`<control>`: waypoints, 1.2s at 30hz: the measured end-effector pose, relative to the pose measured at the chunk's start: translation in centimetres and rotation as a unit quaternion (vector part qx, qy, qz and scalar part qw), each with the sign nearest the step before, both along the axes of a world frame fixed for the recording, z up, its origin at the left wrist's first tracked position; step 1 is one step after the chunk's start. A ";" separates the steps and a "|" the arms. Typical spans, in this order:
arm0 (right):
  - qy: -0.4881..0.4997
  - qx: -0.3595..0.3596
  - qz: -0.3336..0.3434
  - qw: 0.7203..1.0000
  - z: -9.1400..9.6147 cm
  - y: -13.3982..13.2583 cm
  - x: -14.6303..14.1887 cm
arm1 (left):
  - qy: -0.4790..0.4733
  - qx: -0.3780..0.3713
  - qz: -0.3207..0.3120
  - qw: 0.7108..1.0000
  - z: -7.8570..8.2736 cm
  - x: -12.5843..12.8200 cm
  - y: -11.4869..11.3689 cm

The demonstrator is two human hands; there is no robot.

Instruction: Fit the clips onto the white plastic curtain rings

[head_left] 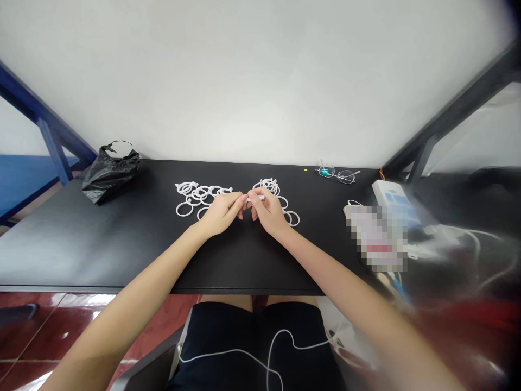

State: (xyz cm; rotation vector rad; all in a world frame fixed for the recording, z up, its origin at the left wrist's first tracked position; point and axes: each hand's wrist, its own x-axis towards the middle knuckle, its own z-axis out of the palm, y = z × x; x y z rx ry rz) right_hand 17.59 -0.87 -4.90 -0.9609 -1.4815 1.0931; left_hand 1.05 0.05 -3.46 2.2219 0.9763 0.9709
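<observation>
My left hand [223, 210] and my right hand [268, 209] meet above the middle of the black table. Both are closed in a pinch on a white plastic ring [255, 199], of which only a short piece shows between the fingertips; the rest is hidden by my fingers. Beside my left hand lies a loose pile of white plastic rings [184, 208], some with small knobs. Behind and beside my right hand is another group of such rings [293, 218], partly covered by the hand.
On the black table [101, 244], a black plastic bag [112, 176] stands far left. Eyeglasses [336, 174] lie near the wall. At right are a blurred-out phone-like object [374, 239], a white and blue box [393, 198] and cables. A white cable [228, 352] crosses my lap.
</observation>
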 end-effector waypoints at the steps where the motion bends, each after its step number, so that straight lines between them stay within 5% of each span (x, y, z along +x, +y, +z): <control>1: 0.002 -0.001 0.001 1.000 0.0 0.0 0.0 | 0.002 -0.002 -0.003 1.000 -0.1 0.0 0.0; 21: -0.096 0.066 -0.045 0.992 -0.1 -0.1 0.4 | 0.009 -0.030 -0.016 0.999 -0.4 0.2 -0.1; 36: -0.055 0.039 -0.030 0.997 0.0 0.0 0.2 | -0.032 -0.081 -0.027 0.996 0.1 0.3 -0.1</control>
